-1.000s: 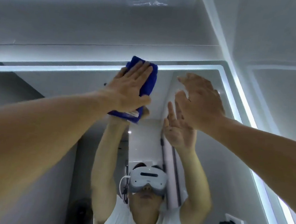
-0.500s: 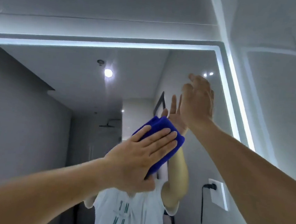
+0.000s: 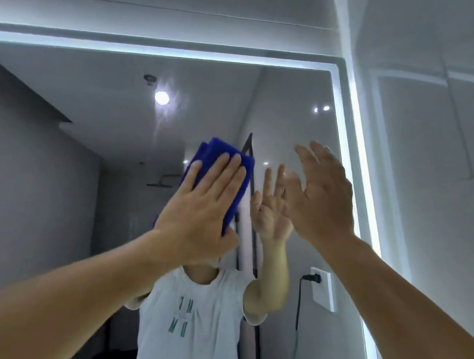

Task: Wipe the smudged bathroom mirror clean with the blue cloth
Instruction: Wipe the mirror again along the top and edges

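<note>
The bathroom mirror (image 3: pixel 58 162) fills most of the view, framed by a lit white strip along its top and right edges. My left hand (image 3: pixel 201 205) lies flat on a folded blue cloth (image 3: pixel 239 173) and presses it against the glass near the middle. My right hand (image 3: pixel 323 199) is raised to the right of the cloth, fingers spread, holding nothing, close to the glass. Faint streaks show on the glass around the reflected ceiling light (image 3: pixel 161 97). The reflection shows a person in a white T-shirt with both arms raised.
A grey tiled wall (image 3: pixel 436 140) meets the mirror's lit right edge (image 3: pixel 356 162). Above the mirror runs a pale wall band (image 3: pixel 158 21). The reflection holds a white wall socket (image 3: pixel 322 289) with a black plug and cable, and a shower head.
My left hand with the cloth swept down from the mirror's top edge to below centre, then back up a little. My right hand stayed open beside it as the view shifted downward.
</note>
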Demonstrator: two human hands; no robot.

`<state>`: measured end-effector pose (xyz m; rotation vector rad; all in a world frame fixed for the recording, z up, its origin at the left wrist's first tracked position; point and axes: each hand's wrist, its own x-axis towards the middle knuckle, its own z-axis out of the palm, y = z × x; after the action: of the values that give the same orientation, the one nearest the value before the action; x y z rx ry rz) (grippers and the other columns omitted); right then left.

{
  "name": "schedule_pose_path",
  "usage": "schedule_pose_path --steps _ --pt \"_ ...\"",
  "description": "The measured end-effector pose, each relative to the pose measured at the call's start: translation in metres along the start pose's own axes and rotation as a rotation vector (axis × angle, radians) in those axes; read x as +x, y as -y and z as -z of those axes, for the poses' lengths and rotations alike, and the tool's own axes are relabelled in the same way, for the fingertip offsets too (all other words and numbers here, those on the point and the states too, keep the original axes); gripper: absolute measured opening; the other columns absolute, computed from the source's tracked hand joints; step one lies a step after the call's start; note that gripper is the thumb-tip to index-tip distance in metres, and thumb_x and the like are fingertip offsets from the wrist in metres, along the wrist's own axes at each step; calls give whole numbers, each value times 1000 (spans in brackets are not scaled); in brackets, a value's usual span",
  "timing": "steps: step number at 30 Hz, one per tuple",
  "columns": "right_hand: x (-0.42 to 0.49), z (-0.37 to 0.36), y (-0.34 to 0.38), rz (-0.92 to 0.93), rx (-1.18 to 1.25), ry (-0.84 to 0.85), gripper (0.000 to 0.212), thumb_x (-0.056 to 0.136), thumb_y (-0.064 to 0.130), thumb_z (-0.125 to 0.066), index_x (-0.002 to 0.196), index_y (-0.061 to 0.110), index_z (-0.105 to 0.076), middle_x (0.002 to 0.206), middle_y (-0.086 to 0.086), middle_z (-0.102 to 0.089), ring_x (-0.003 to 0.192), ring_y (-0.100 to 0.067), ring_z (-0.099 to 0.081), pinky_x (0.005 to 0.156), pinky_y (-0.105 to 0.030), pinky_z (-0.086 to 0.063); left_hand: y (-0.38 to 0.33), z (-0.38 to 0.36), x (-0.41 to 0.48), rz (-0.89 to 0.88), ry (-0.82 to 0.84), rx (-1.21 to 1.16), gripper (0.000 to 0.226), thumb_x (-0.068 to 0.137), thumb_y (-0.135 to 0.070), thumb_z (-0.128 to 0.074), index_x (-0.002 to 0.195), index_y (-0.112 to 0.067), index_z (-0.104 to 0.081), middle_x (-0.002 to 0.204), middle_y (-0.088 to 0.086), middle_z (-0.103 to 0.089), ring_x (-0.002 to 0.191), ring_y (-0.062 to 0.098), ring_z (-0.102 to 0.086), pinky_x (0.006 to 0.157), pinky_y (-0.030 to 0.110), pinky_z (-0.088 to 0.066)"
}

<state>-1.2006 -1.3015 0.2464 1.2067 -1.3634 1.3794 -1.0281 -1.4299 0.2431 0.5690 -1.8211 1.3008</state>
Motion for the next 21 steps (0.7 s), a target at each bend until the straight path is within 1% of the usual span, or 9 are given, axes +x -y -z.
schedule_pose_path --steps 2,4,7,8,10,12,14,18,21 --pt "-19 0 3 -29 19 25 53 96 42 -28 146 24 -39 158 3 -28 147 -15 -17 117 -40 -13 -23 -8 -46 -150 25 0 93 82 -51 -50 156 -11 -10 164 8 -4 152 25 -1 119 51 -9" --pt "-38 2 4 -32 27 55 56 94 43 -25 146 25 -39 158 3 -27 147 -15 -15 117 -38 -13 -18 -7 -60 -293 62 13 93 82 -53 -50 156 -11 -13 164 8 -7 152 25 -3 119 50 -10" --pt "-59 3 -2 -9 18 92 51 98 39 -29 146 24 -38 159 2 -25 148 -16 -14 116 -38 -12 22 10 -21 -407 95 102 89 87 -59 -36 156 -15 -2 164 4 1 151 20 4 122 46 -5" --pt "-64 3 -4 -14 24 100 50 98 39 -30 146 25 -38 159 2 -24 148 -16 -14 117 -37 -11 37 15 1 -334 116 122 92 86 -61 -33 155 -18 8 164 2 8 151 18 10 122 45 -2" --pt "-72 1 -7 -33 54 95 51 97 38 -31 145 25 -40 158 2 -26 147 -16 -15 117 -37 -11 59 23 46 -41 154 59 97 83 -63 -33 152 -22 21 163 1 16 149 14 19 122 44 2" --pt "-79 0 -8 -45 98 70 50 95 37 -34 143 25 -42 157 2 -29 147 -15 -16 117 -39 -13 57 25 68 211 131 -20 97 81 -62 -31 153 -19 18 163 0 17 148 15 19 122 46 1" --pt "-85 0 -12 -54 127 49 49 95 37 -35 142 27 -43 157 3 -29 147 -14 -17 117 -39 -15 30 21 64 279 72 -53 98 80 -60 -32 154 -16 15 163 2 17 149 17 17 122 49 2" --pt "-100 -3 -18 -78 137 19 50 95 37 -33 143 26 -42 157 4 -29 147 -12 -17 116 -32 -12 -41 -3 -17 59 -5 -74 94 82 -53 -39 156 -11 0 164 7 7 151 23 7 121 53 -4" --pt "-120 -8 -21 -79 136 26 51 96 37 -33 143 21 -43 155 2 -33 146 -14 -21 117 -39 -20 -82 -19 -99 -234 54 -104 89 81 -46 -45 156 -10 -13 165 7 -3 152 25 -1 121 52 -3"
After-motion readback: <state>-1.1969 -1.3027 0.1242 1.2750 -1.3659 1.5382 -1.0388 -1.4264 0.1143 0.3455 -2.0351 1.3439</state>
